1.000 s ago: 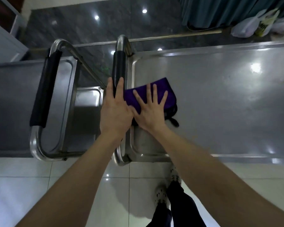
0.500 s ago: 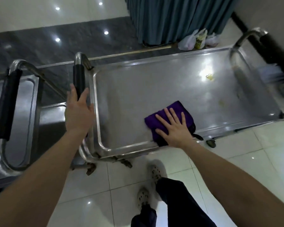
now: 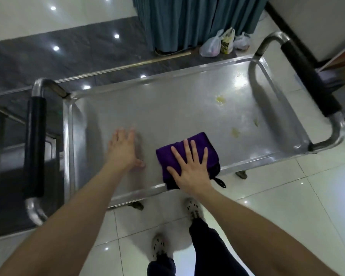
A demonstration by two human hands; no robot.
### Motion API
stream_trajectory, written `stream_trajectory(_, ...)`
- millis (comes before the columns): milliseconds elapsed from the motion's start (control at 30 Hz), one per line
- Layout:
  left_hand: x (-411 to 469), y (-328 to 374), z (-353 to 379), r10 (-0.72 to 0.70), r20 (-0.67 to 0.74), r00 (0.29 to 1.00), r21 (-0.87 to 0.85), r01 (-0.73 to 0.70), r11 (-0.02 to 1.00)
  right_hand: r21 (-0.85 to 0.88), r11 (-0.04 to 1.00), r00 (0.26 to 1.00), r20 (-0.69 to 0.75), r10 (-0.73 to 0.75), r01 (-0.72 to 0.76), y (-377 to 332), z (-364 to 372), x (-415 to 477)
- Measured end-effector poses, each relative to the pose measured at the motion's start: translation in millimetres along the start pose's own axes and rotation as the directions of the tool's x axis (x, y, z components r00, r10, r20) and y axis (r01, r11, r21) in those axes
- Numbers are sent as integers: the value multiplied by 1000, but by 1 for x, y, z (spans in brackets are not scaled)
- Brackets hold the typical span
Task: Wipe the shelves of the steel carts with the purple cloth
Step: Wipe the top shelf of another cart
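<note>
Purple cloth (image 3: 184,154), folded, flat under right hand (image 3: 189,168) on steel shelf (image 3: 167,108).

free: steel shelf (image 3: 177,108) open from above across middle and far side | blocked: left handle (image 3: 35,144), right handle (image 3: 307,76) stand above its ends; raised rim (image 3: 68,146) all round

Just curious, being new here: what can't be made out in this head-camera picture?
Head view:
Left hand: motion-blurred; contact with the shiny steel cart's top shelf unclear.
Folded purple cloth: partly covered by the flat right hand.
Second steel cart: cut off by the left edge.
Small yellowish spots: too small to identify.
</note>
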State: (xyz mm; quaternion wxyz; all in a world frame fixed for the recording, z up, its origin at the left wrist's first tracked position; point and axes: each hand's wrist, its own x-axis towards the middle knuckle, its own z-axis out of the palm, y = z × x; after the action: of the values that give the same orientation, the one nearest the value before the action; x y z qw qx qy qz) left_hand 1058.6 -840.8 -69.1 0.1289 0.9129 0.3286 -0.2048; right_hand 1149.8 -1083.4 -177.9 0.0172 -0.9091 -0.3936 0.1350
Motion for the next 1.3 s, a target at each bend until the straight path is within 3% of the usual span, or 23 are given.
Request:
stream_trajectory(100, 27, 42, -2, -89, 96, 991, -45, 94, 995, 14, 998, 998, -32, -54, 54, 7, 6, -1)
stream_trajectory(233, 47, 52, -7, -131, 142, 981, 30, 128, 991, 26, 974, 973, -46, -224, 226, 25, 6, 5)
stream_trajectory(400, 49, 53, -5, -147, 127, 981, 89, 136, 987, -29, 806, 807, 49, -589, 591, 74, -21, 61)
stream_trajectory(500, 50, 55, -4, -145, 96, 985, 117, 133, 984, -51, 770, 771, 87, -631, 636, 81, -41, 131)
stream_trajectory(667, 57, 52, 0, -146, 65, 987, 140, 136, 981, -38, 837, 837, 69, -543, 546, 58, -73, 257)
stream_trajectory(800, 66, 58, -10, -157, 88, 984, 86, 149, 985, -8, 872, 871, 64, -487, 489, 69, -88, 305)
stream_trajectory(933, 63, 62, -14, -175, 98, 980, 69, 168, 983, 23, 942, 941, 36, -336, 335, 120, -98, 310)
stream_trajectory(1033, 60, 62, -15, -162, 69, 984, 82, 156, 984, 50, 994, 994, 31, -102, 101, 183, -110, 301)
stream_trajectory(1133, 61, 64, -16, -160, 57, 986, 73, 156, 985, 79, 985, 988, 20, 150, -152, 227, -111, 278)
stream_trajectory(1233, 60, 67, -16, -177, 53, 983, 52, 174, 983, 95, 961, 965, -17, 262, -259, 205, -95, 244)
stream_trajectory(1300, 59, 68, -14, -186, 55, 981, 37, 184, 982, 78, 976, 977, -39, 208, -205, 168, -81, 214)
